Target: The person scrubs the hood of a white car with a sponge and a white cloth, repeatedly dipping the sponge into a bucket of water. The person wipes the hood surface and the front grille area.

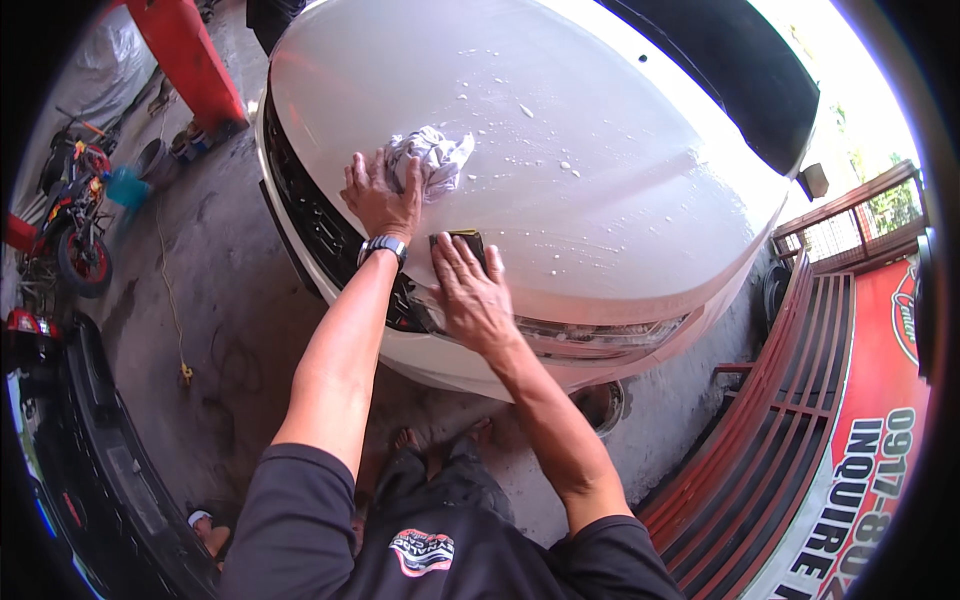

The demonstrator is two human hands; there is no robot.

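White cloth [440, 160] touches the left hand [384, 203], grip spread wide, while the right hand [474, 303], grip flattened, covers a dark pad [479, 243].

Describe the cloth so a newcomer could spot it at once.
Find the pale car hood filling the upper middle. On it, by the fingertips of the left hand, lies a white cloth. Its bunched folds set it apart from the dark pad under the right hand.

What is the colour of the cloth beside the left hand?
The cloth is white; the head view shows it best.
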